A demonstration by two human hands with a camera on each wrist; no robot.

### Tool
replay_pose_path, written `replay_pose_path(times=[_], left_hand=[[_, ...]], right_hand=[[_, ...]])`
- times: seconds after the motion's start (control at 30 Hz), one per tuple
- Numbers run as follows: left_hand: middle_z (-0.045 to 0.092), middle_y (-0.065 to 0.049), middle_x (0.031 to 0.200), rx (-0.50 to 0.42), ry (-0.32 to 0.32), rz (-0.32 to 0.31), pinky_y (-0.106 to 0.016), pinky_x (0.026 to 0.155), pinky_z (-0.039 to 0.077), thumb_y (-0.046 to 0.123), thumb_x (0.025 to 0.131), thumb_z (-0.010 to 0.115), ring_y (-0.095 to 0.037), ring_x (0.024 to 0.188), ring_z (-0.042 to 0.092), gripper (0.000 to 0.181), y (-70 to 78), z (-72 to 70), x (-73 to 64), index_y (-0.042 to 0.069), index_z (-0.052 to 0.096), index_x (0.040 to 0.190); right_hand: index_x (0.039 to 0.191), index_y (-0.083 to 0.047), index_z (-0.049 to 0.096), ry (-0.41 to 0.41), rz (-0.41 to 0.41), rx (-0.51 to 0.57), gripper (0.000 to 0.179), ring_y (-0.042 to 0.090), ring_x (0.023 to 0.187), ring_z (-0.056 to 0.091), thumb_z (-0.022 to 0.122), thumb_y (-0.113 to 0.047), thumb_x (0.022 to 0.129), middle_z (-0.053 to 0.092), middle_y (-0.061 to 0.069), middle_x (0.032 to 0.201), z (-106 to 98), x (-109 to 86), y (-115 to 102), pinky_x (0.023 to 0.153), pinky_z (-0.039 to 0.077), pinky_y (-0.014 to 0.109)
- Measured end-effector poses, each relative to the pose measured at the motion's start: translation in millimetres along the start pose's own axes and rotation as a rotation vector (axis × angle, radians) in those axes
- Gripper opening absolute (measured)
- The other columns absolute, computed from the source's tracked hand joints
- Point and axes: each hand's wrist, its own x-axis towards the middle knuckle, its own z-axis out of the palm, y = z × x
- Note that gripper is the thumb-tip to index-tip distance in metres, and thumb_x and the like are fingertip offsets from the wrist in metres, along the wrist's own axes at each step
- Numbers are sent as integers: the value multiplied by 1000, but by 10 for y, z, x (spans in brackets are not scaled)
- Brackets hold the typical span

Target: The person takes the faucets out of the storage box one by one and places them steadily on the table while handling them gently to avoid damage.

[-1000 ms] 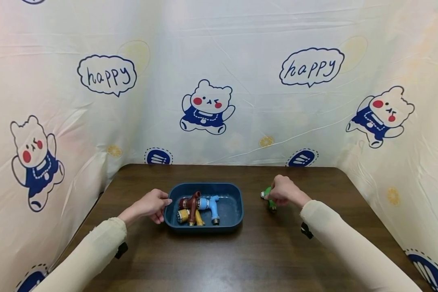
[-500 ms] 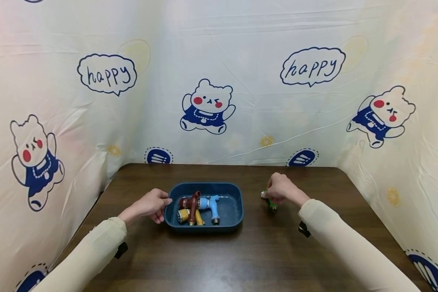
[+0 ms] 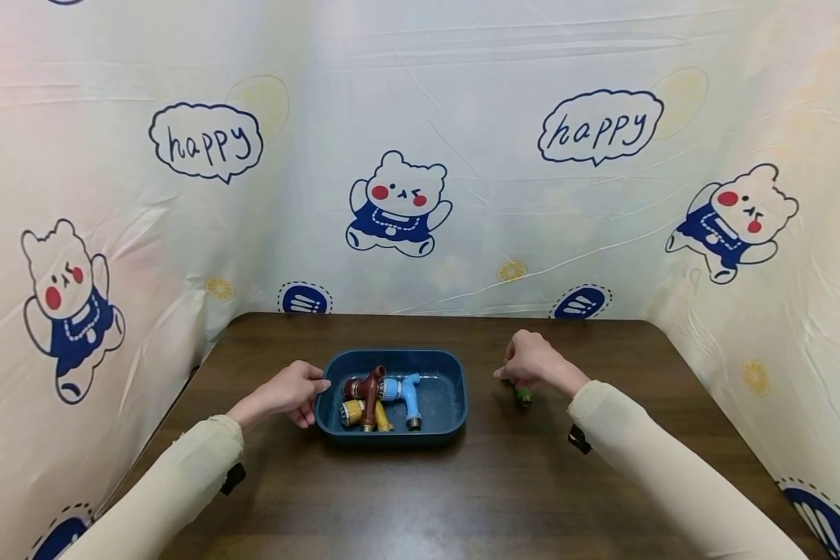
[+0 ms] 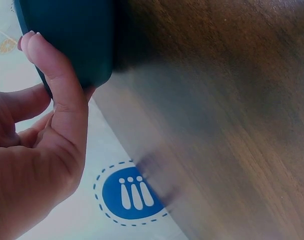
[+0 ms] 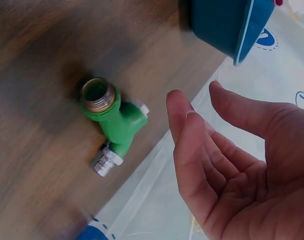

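My left hand (image 3: 290, 395) grips the left end of a dark blue tray (image 3: 444, 433), thumb at the rim and fingers along the outer wall. In the left wrist view the same hand (image 4: 57, 125) holds the tray (image 4: 74, 40). Inside the tray lie a brown tap (image 3: 370, 400), a light blue tap (image 3: 410, 400) and a yellow tap (image 3: 353, 413). My right hand (image 3: 535, 362) is over a green tap (image 3: 524, 397) on the table. The right wrist view shows relaxed fingers apart from the green tap (image 5: 119, 125), which has a threaded brass end.
The brown wooden table (image 3: 420, 498) carries the tray and the green tap. A pale printed curtain (image 3: 490, 140) surrounds its back and sides. The tray's corner (image 5: 227, 30) shows in the right wrist view.
My right hand has shifted slightly left and its fingers have come off the green tap, which stays on the table. The left hand and tray have not moved.
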Motion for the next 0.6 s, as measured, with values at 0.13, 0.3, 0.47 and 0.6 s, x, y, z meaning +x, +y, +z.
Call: replay_pose_path(times=[0.13,0.3,0.47,0.6], left_hand=[[63,-13,69,6,-11,7,-34,53,62,9,113,47,-15,50,64,32,-3,-6,6,-15,56,133],[63,-13,69,5,4,8,-34,52,62,9,113,47,-16,49,63,32,9,5,-3,-14,57,133],[63,-13,69,6,4,19,-34,51,62,10,113,48,-16,49,63,32,8,14,-18,-14,56,132],[62,-13,68,3,7,15,-34,51,62,10,113,48,-16,49,63,31,7,19,-19,-14,57,131]], right_hand=[[83,-2,73,-14,-30,-1,23,32,70,75,84,-19,93,72,13,73,1,-29,-52,57,63,38],[82,-1,75,-11,-58,7,22,33,71,74,83,-18,94,73,16,75,10,-52,-110,57,63,38],[77,-7,74,20,-136,35,21,30,65,72,78,-13,97,72,14,73,14,-65,-145,62,64,42],[76,-8,72,49,-206,35,21,31,61,71,73,-10,97,69,10,65,25,-74,-178,60,64,43]])
